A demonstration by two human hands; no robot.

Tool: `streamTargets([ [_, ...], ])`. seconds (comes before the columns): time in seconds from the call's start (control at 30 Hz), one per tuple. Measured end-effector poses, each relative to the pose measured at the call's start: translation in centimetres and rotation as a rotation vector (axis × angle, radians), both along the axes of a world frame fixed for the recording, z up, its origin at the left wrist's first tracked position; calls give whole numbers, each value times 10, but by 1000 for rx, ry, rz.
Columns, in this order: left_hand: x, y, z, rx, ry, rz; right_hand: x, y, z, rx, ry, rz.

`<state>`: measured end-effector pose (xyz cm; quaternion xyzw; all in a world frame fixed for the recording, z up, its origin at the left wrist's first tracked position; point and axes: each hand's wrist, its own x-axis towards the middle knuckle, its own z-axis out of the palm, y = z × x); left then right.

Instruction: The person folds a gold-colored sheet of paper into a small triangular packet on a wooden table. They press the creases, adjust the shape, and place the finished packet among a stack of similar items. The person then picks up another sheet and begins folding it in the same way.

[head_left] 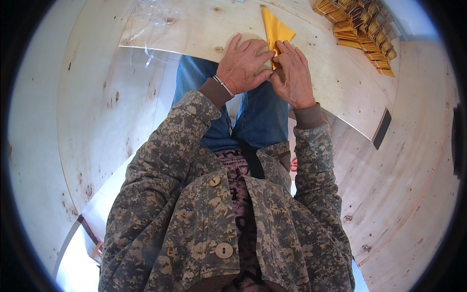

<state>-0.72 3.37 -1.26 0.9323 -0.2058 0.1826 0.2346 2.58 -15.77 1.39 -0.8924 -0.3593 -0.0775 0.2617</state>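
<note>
A piece of folded yellow paper lies at the table's near edge, its narrow tip pointing away from me. My left hand comes in from its left side, with thumb and forefinger closed at the paper's near end. From the right, my right hand bends its fingers over the same end, thumb close to the left one. Between the two hands the lower part of the paper is mostly hidden by fingers. A light bracelet circles my left wrist.
Bundles of folded yellow paper are stacked at the table's far right. Crumpled clear plastic lies at the far left of the light wooden table, partly over its edge. A dark strip marks the table's right corner. My knees are under the edge.
</note>
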Motion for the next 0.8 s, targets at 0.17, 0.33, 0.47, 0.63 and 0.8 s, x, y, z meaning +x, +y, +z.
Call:
streamTargets([
  [0.17,0,0,0,-10,-4,-3,0,-1,0,-8,6,2],
  [0.33,0,0,-1,3,13,-18,0,-1,0,-11,5,5],
  [0.47,0,0,-3,11,21,-23,1,-1,0,-11,4,7],
  [0.63,0,1,-5,23,22,-30,1,-1,-1,-11,3,4],
  [0.8,-1,2,-4,21,16,-36,1,0,-1,-9,2,1],
])
